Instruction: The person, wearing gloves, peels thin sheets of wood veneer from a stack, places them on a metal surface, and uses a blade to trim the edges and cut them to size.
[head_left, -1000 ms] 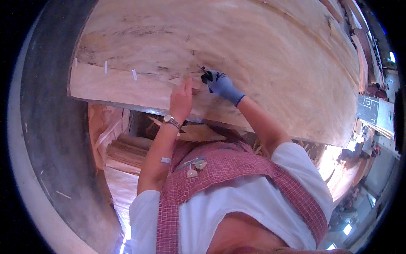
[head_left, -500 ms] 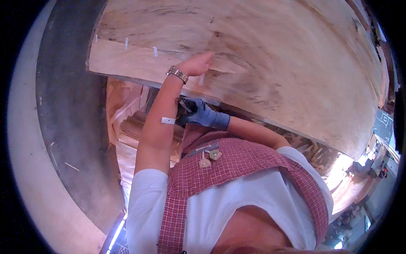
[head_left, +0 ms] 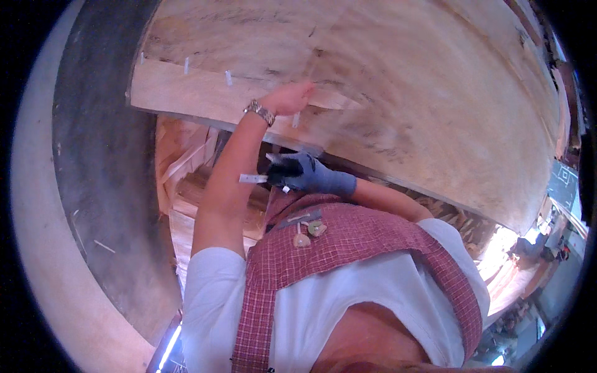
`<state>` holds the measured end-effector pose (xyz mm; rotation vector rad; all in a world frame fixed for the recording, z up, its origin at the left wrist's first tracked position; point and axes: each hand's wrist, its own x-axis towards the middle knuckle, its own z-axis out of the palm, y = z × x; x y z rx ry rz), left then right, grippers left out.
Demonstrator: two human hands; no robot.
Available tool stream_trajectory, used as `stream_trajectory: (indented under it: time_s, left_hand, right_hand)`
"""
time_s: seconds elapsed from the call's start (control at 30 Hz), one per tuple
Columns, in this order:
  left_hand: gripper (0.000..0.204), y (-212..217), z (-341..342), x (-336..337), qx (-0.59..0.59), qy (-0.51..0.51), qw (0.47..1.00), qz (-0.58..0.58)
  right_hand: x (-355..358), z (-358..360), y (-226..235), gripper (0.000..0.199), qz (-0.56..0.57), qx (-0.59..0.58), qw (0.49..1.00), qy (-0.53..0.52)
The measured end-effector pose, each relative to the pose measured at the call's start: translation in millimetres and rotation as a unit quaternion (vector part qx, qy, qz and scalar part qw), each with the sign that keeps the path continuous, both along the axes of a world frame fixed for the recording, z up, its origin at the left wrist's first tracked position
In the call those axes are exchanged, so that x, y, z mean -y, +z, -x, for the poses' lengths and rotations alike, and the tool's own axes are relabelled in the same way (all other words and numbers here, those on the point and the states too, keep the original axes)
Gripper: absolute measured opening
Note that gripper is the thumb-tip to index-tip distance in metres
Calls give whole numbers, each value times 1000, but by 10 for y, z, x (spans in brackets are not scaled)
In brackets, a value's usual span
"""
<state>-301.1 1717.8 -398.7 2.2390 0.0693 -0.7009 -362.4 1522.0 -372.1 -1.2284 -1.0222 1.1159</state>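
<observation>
My left hand, bare with a metal watch at the wrist, lies on a large pale wood veneer sheet near its close edge. Its fingers are stretched forward over a seam, their tips blurred. A blue glove with a black palm covers my right hand, closed beside my left forearm. From its fingertips a short white strip of tape reaches across to the forearm. A small pale tip also shows at the glove's upper side; I cannot make out what it belongs to.
White tape pieces sit along the seam at the sheet's left. A dark curved surface runs down the left side. Below the sheet's near edge are stacked wood pieces. Clutter and a dark board with chalk marks stand at the right.
The gloved right hand has shifted slightly right and turned, its fingertips now at the tape strip that lay on my left forearm. My left hand stays nearly in place on the sheet.
</observation>
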Motion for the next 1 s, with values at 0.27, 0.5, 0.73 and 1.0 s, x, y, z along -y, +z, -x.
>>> stream_trajectory:
  time_s: [0.27, 0.5, 0.73, 1.0]
  left_hand:
    - [48, -139, 504, 724, 306, 66, 908, -279]
    - [30, -359, 459, 870, 341, 158, 881, -288]
    - [29, -292, 240, 928, 242, 121, 892, -362]
    - [57, -338, 124, 899, 402, -104, 877, -243]
  right_hand:
    - [714, -567, 663, 22, 160, 17, 987, -21]
    - [744, -1084, 553, 22, 249, -130, 919, -276]
    - [993, -1034, -143, 27, 319, -276, 833, -358]
    - [1012, -1019, -429, 29, 306, -275, 834, -368]
